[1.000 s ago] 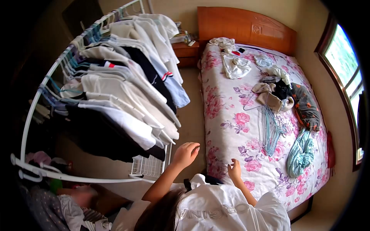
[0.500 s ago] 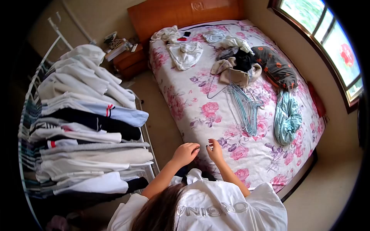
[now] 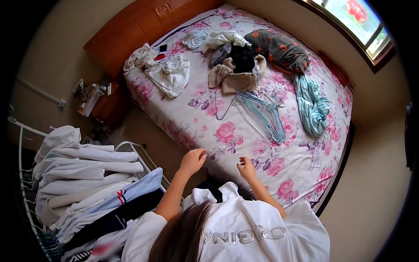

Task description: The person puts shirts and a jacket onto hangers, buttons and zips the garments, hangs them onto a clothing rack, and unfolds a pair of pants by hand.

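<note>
My left hand (image 3: pixel 193 160) is raised near the bed's front left edge, fingers curved and apart, with nothing in it. To its right, my right hand (image 3: pixel 246 168) hovers over the flowered bedspread (image 3: pixel 218 150), its fingers also spread and empty. Beyond them on the bed lies a pile of light blue hangers (image 3: pixel 266 118), with one dark hanger (image 3: pixel 224 98) at its left. Behind the hangers sits a beige fabric box (image 3: pixel 239 82) with black and white clothes heaped in it. A light blue cloth (image 3: pixel 312 107) lies twisted to the right of the hangers.
A rack (image 3: pixel 27 183) of hanging clothes, mostly white, stands at the lower left. White garments (image 3: pixel 171 75) lie on the bed's far left. A dark patterned pillow (image 3: pixel 279 50) lies near the window. A wooden nightstand (image 3: pixel 111 104) stands beside the headboard (image 3: pixel 146 26).
The view has turned, so the rack sits lower at the left and the bed has shifted left. My hands are slightly farther apart, both still empty.
</note>
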The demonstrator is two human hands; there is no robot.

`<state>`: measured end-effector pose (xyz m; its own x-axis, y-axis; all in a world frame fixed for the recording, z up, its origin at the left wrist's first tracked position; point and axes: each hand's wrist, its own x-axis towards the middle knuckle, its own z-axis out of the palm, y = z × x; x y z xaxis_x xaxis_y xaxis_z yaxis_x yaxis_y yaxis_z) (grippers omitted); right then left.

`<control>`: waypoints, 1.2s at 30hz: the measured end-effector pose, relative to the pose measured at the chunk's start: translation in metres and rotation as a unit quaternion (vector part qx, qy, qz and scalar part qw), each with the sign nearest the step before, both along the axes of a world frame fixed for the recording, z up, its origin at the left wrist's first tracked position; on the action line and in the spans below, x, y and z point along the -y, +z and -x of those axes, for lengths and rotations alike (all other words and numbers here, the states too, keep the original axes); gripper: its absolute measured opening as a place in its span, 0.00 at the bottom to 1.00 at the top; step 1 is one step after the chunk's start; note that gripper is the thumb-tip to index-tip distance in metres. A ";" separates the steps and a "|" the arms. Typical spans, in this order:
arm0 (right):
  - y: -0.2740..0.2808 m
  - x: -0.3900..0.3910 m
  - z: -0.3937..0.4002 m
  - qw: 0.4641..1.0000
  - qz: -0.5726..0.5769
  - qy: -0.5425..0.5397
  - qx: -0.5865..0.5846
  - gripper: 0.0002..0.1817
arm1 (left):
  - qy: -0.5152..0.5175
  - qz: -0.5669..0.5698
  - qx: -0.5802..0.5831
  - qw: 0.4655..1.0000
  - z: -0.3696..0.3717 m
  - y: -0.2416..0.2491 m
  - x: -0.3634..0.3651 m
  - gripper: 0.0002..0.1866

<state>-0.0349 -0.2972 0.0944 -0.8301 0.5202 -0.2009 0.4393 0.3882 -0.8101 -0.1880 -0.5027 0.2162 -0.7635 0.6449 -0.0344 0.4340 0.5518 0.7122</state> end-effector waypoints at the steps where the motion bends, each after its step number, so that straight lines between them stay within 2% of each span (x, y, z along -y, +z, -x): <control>1: 0.001 -0.002 0.002 1.000 0.010 -0.011 0.009 0.18 | -0.004 0.016 0.002 1.000 0.008 -0.004 0.001 0.12; 5: -0.004 -0.011 -0.011 0.999 0.036 -0.036 0.005 0.17 | -0.037 0.079 -0.009 0.996 0.020 -0.020 -0.014 0.12; 6: -0.011 -0.014 -0.014 0.999 0.038 -0.036 -0.001 0.17 | -0.037 0.066 0.001 0.997 0.018 -0.024 -0.023 0.12; 12: -0.044 -0.048 -0.043 0.993 0.024 -0.059 0.104 0.18 | -0.057 0.027 0.049 0.997 0.019 -0.032 -0.069 0.14; 14: -0.049 -0.054 -0.048 0.989 0.020 -0.080 0.124 0.17 | -0.068 0.062 0.054 0.994 0.035 -0.041 -0.069 0.15; 18: -0.059 -0.070 -0.016 0.982 0.031 -0.136 0.125 0.17 | -0.050 0.086 0.056 0.993 0.094 -0.077 -0.062 0.16; 22: -0.079 -0.063 0.028 0.967 0.057 -0.194 0.156 0.18 | 0.020 0.102 0.101 0.989 0.179 -0.122 -0.050 0.17; 24: -0.097 -0.053 0.051 0.955 0.049 -0.208 0.207 0.18 | 0.056 0.139 0.132 0.980 0.226 -0.147 -0.042 0.21; 27: -0.124 -0.032 0.101 0.940 0.115 -0.228 0.225 0.17 | 0.082 0.197 0.137 0.967 0.299 -0.183 -0.033 0.27; 30: -0.169 -0.011 0.141 0.916 0.178 -0.257 0.250 0.18 | 0.104 0.237 0.080 0.963 0.355 -0.218 -0.028 0.29; 31: -0.185 -0.009 0.157 0.907 0.199 -0.269 0.257 0.18 | 0.101 0.277 0.100 0.950 0.372 -0.215 -0.033 0.33; 33: -0.216 -0.008 0.183 0.913 0.200 -0.251 0.253 0.19 | 0.082 0.295 0.026 0.952 0.403 -0.232 -0.038 0.35; 36: -0.207 -0.011 0.229 0.914 0.221 -0.249 0.230 0.21 | 0.044 0.350 -0.107 0.929 0.440 -0.260 -0.047 0.36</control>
